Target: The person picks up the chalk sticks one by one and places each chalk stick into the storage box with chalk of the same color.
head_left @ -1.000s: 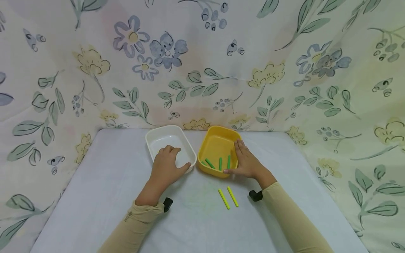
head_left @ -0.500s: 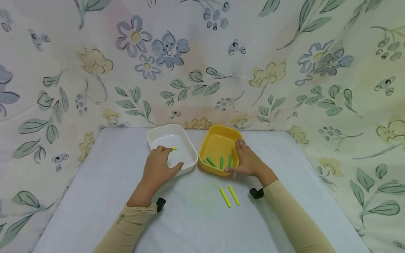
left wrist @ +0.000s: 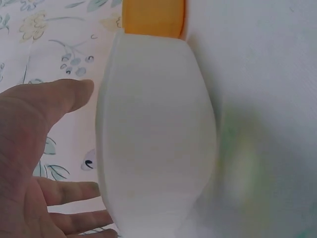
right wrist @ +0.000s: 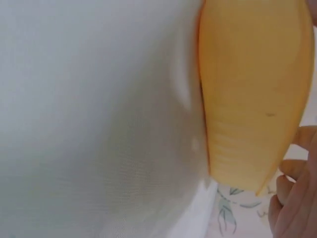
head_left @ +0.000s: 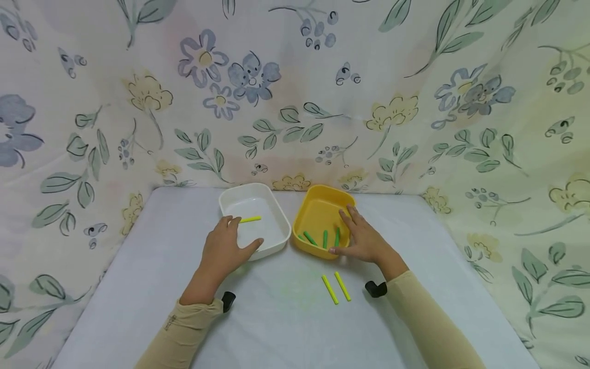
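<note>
My left hand [head_left: 226, 248] is over the near left side of a white tray [head_left: 273, 223], thumb and fingers spread with nothing between them. A thin yellow stick [head_left: 250, 219] lies on that tray's floor, just beyond the fingertips. In the left wrist view the thumb [left wrist: 74, 94] stands clear of the white tray's wall [left wrist: 153, 129]. My right hand [head_left: 366, 241] is at the right side of a yellow tray [head_left: 318, 211], its fingers extended over the rim and the thumb by the front corner. Several green sticks [head_left: 325, 239] lie inside the yellow tray's near end.
Two more yellow sticks, a left one [head_left: 330, 289] and a right one [head_left: 342, 286], lie side by side on the white tablecloth [head_left: 286, 328] in front of the yellow tray. The trays stand next to each other. Floral fabric [head_left: 295, 128] rises behind the table.
The yellow stick has come into view in the white tray as my left hand let go and drew back leftward. The right hand stays at the yellow tray, its fingers now more spread.
</note>
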`<state>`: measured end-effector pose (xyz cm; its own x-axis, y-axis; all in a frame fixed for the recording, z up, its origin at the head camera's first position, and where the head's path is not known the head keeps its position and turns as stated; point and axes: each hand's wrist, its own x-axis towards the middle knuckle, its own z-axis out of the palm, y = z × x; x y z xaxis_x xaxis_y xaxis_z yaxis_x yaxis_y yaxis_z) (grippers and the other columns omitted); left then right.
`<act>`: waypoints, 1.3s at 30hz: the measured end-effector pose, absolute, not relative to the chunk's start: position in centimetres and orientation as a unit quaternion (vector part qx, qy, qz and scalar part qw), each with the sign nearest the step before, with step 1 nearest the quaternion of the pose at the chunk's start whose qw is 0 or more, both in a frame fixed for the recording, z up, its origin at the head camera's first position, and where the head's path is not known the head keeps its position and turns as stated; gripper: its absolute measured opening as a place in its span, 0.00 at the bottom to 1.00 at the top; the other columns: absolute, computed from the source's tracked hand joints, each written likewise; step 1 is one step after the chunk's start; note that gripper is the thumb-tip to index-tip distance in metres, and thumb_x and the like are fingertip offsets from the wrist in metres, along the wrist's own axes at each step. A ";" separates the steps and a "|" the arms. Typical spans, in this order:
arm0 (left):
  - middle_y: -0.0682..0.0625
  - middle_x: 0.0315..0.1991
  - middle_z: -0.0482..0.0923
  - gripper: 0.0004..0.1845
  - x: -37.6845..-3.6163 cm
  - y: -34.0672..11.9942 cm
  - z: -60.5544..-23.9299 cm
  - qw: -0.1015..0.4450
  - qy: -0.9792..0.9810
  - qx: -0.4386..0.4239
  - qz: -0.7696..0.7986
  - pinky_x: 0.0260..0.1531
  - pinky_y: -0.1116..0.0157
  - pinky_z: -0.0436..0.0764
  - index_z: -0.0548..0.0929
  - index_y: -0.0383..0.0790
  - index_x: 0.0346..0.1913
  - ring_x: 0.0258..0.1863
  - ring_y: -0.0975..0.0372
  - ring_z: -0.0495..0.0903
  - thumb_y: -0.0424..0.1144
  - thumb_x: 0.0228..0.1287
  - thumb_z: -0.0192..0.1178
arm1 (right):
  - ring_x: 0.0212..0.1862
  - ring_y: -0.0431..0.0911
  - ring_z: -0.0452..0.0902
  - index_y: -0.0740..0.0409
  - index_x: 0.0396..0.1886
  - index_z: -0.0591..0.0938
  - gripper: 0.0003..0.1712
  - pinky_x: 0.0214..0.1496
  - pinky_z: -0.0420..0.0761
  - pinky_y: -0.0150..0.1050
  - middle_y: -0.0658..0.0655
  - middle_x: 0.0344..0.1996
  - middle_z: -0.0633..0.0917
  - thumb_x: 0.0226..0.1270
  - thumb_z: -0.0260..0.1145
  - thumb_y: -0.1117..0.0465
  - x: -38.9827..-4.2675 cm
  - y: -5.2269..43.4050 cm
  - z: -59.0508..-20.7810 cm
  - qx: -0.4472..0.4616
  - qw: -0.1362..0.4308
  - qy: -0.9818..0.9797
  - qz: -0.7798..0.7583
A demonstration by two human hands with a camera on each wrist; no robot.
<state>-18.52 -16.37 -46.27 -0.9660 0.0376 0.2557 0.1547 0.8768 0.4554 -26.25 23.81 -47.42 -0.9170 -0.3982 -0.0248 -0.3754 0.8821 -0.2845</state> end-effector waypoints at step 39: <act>0.22 0.84 0.37 0.83 -19.9 -16.9 -48.2 0.056 -0.976 -0.008 -0.211 0.77 0.32 0.60 0.45 0.18 0.82 0.84 0.30 0.44 0.90 0.48 0.55 | 0.66 0.55 0.78 0.51 0.68 0.81 0.43 0.67 0.78 0.63 0.53 0.65 0.84 0.55 0.85 0.43 -17.0 27.0 -45.4 -0.181 0.158 0.927 -0.288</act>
